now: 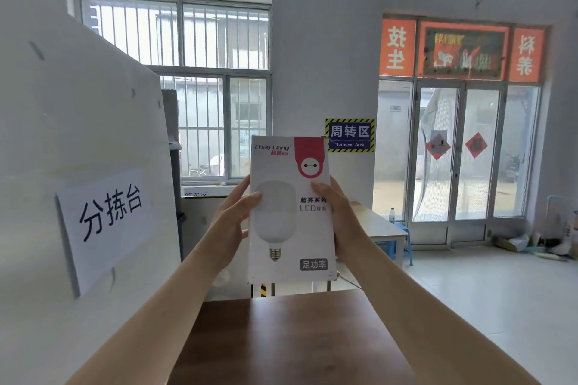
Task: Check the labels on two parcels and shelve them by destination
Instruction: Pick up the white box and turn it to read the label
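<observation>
A tall white parcel box [289, 228] printed with an LED bulb picture and a red corner is held upright in front of me, above the far edge of a brown wooden table [291, 337]. My left hand [233, 216] grips its left edge with the thumb across the front. On the opposite edge my right hand [339, 212] holds it, thumb also on the front. No second parcel is visible.
A white partition [78, 134] with a paper sign [106, 222] stands close on my left. Ahead are a barred window [200, 87], a blue "Turnover Area" sign [349, 135], a grey table [380, 225] with a blue stool [403, 241], and glass doors [459, 153] at right.
</observation>
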`<state>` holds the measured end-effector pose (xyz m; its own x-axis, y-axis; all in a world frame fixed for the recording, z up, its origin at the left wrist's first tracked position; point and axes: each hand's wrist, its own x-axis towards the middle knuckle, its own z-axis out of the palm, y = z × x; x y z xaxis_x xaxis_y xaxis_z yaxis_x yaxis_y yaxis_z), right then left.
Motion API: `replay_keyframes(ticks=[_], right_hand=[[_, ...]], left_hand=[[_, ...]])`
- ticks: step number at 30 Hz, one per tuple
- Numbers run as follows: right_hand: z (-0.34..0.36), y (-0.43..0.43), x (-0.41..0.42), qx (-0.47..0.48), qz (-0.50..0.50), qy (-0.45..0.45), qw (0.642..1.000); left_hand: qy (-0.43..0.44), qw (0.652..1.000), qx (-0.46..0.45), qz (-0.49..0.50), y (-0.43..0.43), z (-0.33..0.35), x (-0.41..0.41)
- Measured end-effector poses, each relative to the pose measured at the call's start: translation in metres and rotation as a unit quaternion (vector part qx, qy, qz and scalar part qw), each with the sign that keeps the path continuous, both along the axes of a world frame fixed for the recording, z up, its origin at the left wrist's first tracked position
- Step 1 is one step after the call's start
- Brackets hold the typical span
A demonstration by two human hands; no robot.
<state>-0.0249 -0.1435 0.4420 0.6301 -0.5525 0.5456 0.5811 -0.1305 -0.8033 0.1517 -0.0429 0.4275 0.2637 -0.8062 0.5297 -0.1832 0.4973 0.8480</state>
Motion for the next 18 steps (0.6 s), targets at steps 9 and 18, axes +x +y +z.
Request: replay_keyframes(ticks=[9, 18], right_hand=[[-0.008, -0.009, 0.007, 0.069, -0.023, -0.017, 0.997], [-0.022, -0.016, -0.005, 0.059, 0.043, -0.004, 0.997]], left_hand=[[0.075, 0.996, -0.010, -0.043, 0.008, 0.001, -0.001], [0.138, 0.980, 0.006, -0.145, 0.027, 0.010, -0.026]])
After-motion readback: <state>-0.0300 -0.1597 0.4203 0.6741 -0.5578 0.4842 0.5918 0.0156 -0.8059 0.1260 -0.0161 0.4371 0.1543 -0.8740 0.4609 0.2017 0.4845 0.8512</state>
